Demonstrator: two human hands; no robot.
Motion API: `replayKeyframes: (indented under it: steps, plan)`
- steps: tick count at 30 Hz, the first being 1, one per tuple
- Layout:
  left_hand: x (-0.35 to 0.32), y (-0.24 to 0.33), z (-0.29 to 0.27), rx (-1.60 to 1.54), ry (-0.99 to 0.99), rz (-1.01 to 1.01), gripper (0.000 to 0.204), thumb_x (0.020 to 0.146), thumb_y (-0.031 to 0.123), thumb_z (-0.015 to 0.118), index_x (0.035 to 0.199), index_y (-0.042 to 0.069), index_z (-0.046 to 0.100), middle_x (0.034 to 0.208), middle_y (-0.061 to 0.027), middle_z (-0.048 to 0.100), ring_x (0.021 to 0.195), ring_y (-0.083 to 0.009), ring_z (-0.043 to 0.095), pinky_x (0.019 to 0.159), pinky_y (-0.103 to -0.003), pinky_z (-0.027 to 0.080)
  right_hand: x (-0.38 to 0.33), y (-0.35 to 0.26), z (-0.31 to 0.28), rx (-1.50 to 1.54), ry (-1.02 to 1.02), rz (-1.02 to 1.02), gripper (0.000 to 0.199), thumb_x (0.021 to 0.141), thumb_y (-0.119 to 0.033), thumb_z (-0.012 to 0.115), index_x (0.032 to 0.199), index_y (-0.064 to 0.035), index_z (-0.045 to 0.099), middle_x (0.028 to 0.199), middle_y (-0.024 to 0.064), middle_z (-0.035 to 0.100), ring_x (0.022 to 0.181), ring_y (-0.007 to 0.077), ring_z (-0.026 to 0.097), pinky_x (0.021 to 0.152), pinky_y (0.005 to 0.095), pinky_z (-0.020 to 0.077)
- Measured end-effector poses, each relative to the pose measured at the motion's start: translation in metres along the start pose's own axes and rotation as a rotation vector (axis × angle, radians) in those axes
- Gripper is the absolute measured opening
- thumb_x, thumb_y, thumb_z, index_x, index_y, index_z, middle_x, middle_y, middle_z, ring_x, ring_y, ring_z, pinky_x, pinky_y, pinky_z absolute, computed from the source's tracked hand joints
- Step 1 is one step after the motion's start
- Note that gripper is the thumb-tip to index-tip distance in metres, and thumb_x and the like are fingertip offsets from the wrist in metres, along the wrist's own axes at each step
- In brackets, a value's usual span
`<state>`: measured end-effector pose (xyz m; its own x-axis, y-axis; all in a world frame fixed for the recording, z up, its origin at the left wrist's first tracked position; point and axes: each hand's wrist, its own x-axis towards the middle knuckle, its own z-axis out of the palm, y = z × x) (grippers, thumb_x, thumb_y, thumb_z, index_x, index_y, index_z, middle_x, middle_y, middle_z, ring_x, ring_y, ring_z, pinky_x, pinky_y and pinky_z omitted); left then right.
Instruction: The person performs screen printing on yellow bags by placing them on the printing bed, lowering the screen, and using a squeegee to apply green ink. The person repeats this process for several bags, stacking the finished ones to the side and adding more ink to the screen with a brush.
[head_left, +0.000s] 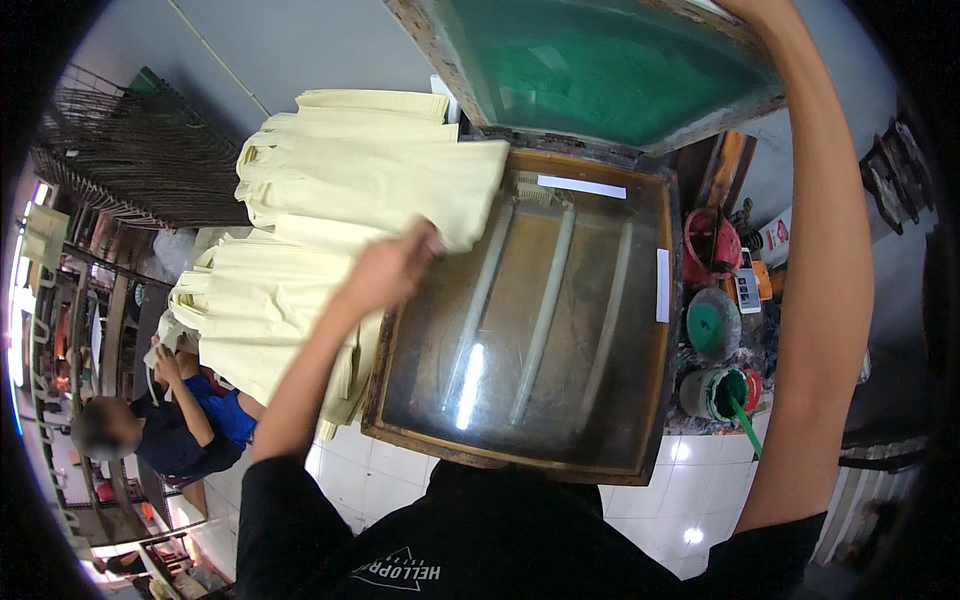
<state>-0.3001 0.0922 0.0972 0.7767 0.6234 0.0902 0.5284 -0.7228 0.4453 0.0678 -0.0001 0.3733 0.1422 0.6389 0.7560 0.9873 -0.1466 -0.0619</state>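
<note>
A stack of cream cloth pieces (pixel 350 165) lies left of a glass-topped wooden box (pixel 520 470). The top piece reaches over the box's left edge onto the glass. At that piece's near edge, my left hand (pixel 395 262) is blurred by motion, its fingers closed on the cloth. Beyond the box, a screen-printing frame (pixel 590 75) with green mesh is tilted up. Raised at the top right, my right hand (pixel 755 8) grips this frame's upper edge; the picture's rim cuts off most of its fingers.
Right of the box stand a paint tub (pixel 715 392) with a green stick, a dish of green paint (pixel 708 325), a red container (pixel 710 245) and a phone (pixel 747 288). A seated person (pixel 195 425) handles something pale at left. Wire racks (pixel 130 150) stand behind.
</note>
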Motion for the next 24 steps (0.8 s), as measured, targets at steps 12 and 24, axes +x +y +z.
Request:
replayKeyframes:
  steps: [12, 24]
  plan:
    - [-0.023, 0.177, 0.201, -0.471, -0.193, 0.177, 0.034, 0.105, 0.023, 0.053, 0.129, 0.0, 0.047, 0.15, -0.0275, 0.046, 0.15, -0.0454, 0.028, 0.125, -0.054, 0.017, -0.001, -0.004, -0.002, 0.095, -0.035, -0.054, 0.049, 0.083, -0.036, 0.079, 0.106, 0.0068, 0.076, 0.099, 0.0259, 0.075, 0.091, 0.0362, 0.073, 0.083, 0.0447, 0.0562]
    - [0.139, 0.145, 0.21, 0.182, -0.112, -0.006, 0.089, 0.092, 0.072, 0.051, 0.162, 0.021, 0.028, 0.169, -0.0247, 0.008, 0.157, -0.0414, 0.002, 0.123, -0.064, 0.002, -0.008, -0.004, -0.003, 0.094, -0.024, -0.073, 0.043, 0.082, -0.038, 0.078, 0.098, 0.0024, 0.078, 0.098, 0.0264, 0.073, 0.094, 0.0413, 0.071, 0.085, 0.0468, 0.0547]
